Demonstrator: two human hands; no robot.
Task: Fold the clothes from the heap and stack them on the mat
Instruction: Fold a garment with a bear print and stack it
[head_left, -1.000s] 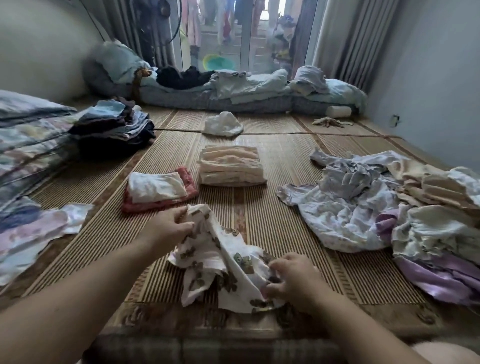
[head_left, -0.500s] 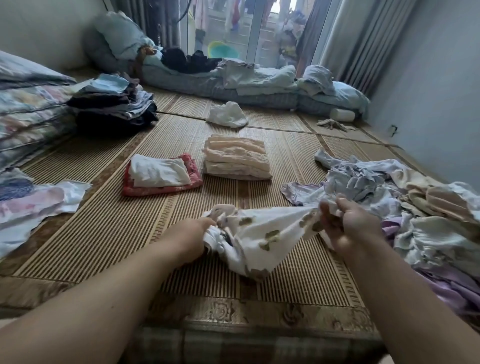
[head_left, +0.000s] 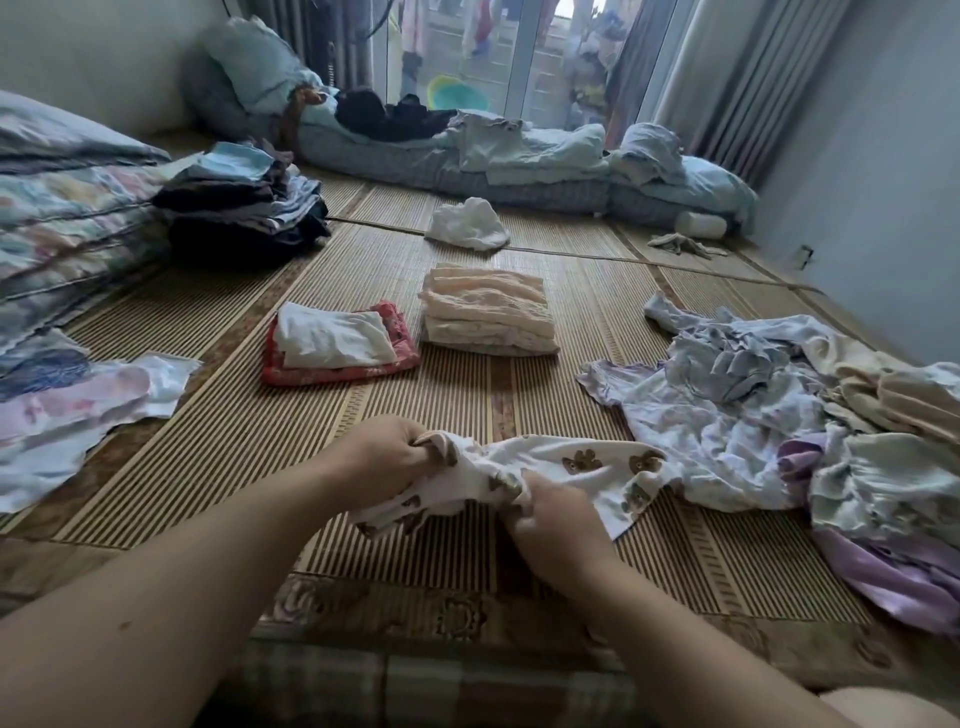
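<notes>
Both hands gripping a bear-print garment near the mat's front edge, left hand fingers closed on one end, right hand fingers bunching its middle, heap along the right edge, two folded stacks mid-mat

Two folded stacks sit side by side mid-mat; the heap sprawls to the right; a loose cloth lies behind them; bedding lines the far edge; quilts left.
</notes>
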